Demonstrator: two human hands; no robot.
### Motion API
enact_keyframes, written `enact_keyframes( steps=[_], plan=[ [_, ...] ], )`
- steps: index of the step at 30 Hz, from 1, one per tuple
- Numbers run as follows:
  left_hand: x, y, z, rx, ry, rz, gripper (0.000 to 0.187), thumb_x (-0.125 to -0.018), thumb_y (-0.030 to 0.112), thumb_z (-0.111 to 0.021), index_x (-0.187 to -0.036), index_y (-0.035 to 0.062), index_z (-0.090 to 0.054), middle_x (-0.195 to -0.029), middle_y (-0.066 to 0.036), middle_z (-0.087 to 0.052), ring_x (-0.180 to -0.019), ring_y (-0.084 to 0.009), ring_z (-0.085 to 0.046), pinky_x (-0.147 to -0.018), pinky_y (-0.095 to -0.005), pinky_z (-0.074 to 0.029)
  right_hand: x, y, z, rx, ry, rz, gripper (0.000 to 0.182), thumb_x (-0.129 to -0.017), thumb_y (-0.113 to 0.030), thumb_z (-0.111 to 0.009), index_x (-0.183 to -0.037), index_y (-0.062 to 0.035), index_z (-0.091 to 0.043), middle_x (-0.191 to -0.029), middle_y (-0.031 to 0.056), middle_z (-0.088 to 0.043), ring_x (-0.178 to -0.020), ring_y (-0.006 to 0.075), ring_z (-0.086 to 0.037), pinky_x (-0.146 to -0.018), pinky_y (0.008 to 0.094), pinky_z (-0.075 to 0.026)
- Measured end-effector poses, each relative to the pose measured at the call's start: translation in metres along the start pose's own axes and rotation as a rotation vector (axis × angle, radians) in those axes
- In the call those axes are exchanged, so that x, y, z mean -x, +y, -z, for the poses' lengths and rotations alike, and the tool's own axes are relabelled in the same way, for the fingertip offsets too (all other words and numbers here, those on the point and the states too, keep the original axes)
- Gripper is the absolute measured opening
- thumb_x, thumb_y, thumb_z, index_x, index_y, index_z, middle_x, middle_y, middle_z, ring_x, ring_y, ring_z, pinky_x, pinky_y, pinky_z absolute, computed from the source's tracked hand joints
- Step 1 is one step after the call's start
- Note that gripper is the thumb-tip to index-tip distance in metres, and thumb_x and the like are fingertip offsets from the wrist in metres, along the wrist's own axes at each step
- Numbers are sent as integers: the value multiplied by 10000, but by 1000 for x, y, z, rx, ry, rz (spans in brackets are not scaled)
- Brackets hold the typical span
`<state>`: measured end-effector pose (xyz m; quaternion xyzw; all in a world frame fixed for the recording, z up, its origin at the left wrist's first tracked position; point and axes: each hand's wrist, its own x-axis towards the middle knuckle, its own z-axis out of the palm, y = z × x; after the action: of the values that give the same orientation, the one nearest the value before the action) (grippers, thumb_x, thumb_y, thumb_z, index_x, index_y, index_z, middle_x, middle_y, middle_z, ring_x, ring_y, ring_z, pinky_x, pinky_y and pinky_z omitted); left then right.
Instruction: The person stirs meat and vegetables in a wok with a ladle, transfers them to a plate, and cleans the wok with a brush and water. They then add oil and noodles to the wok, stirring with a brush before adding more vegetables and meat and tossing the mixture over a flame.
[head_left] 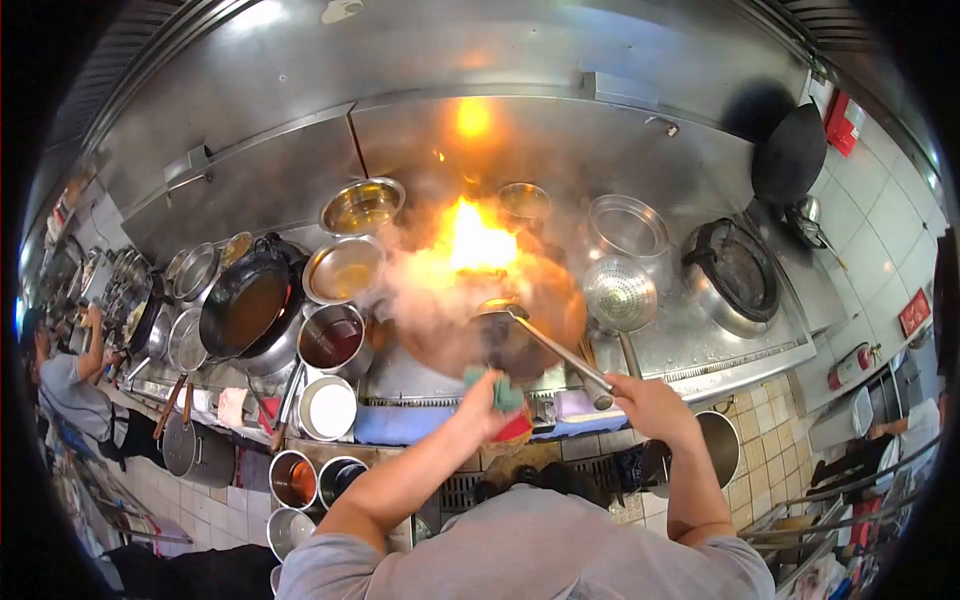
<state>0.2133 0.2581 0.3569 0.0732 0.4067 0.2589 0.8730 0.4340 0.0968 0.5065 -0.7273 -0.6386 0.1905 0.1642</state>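
My left hand [484,404] is closed on a folded green and red cloth [507,394] at the near rim of a large wok [550,290]. My right hand [645,405] grips the end of a long-handled ladle [565,356]. The ladle's bowl hangs over the wok, partly veiled by steam. Tall yellow flames [476,238] rise at the wok's far side, and smoke hides much of its contents. To the right of the wok lies a round perforated strainer [620,294], its handle pointing toward my right hand.
Metal bowls of yellowish liquid [345,270] and a pot of dark red liquid [333,338] stand left of the wok. Farther left sits another dark wok [245,310]. A burner ring [742,272] is at right. A person [75,385] works at far left; another person's arm [888,428] shows at right.
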Motion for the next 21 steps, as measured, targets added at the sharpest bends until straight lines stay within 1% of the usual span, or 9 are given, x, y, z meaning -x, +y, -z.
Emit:
enact_keyframes(
  steps=[3, 5, 7, 9, 12, 15, 16, 17, 21],
  plan=[
    [-55, 22, 4, -3, 39, 0, 137, -863, 240, -543, -917, 118, -509, -855, -79, -558, -771, -248, -574, -709, -465, -543, -19, 1, -9, 79, 25, 57, 328, -843, -156, -545, -1164, -96, -569, -896, 159, -650, -840, 365, -607, -733, 455, -473],
    [-74, 12, 12, 5, 19, -132, 147, -876, 242, -524, -942, 113, -498, -873, -80, -552, -782, -244, -573, -685, -452, -549, -35, 3, -32, 62, 13, -33, 349, -834, -135, -548, -1178, -74, -551, -884, 153, -650, -834, 362, -609, -727, 459, -472],
    [-43, -15, 15, -38, 16, -92, 133, -886, 221, -485, -966, 116, -502, -895, -78, -565, -803, -246, -573, -654, -438, -549, -35, 17, -56, 17, 68, 23, 383, -834, -137, -538, -1216, -106, -526, -876, 152, -647, -829, 369, -607, -718, 465, -472],
    [9, -14, -12, -32, 13, -21, 123, -842, 196, -534, -933, 128, -487, -865, -68, -528, -824, -237, -546, -791, -476, -514, -31, 17, -42, -43, 76, 112, 404, -836, -133, -530, -1239, -125, -508, -866, 162, -643, -823, 372, -606, -708, 470, -471],
    [-44, 20, -8, 33, -5, -24, 141, -845, 194, -541, -943, 111, -481, -841, -80, -535, -787, -236, -563, -702, -440, -552, -31, 17, -34, -11, 23, 86, 399, -831, -129, -529, -1231, -128, -518, -861, 183, -638, -824, 378, -604, -715, 470, -471],
    [-41, 9, -3, 68, 34, -123, 87, -836, 198, -518, -899, 140, -506, -847, -62, -563, -788, -244, -586, -698, -454, -537, -16, -1, -19, 64, 0, 42, 404, -822, -135, -543, -1226, -133, -523, -889, 170, -644, -830, 380, -602, -721, 465, -474],
    [-33, 0, 6, -26, -27, -85, 95, -832, 202, -521, -907, 146, -505, -848, -54, -554, -807, -239, -582, -691, -450, -535, -20, -2, -8, 68, 14, 53, 404, -822, -135, -543, -1226, -133, -523, -889, 170, -644, -830, 380, -602, -721, 465, -474],
    [16, -1, -17, -71, -9, -79, 99, -832, 200, -521, -919, 155, -503, -864, -46, -553, -838, -232, -569, -697, -447, -531, -19, 1, 1, 51, -3, 78, 414, -818, -131, -547, -1231, -116, -521, -888, 167, -644, -825, 375, -604, -719, 454, -476],
    [-51, 28, -9, 49, 70, -61, 121, -864, 218, -513, -953, 136, -506, -885, -66, -550, -825, -237, -560, -714, -458, -538, -28, 0, -9, 41, -52, 86, 425, -819, -144, -557, -1237, -76, -520, -869, 163, -645, -808, 366, -606, -715, 430, -483]
  ],
)
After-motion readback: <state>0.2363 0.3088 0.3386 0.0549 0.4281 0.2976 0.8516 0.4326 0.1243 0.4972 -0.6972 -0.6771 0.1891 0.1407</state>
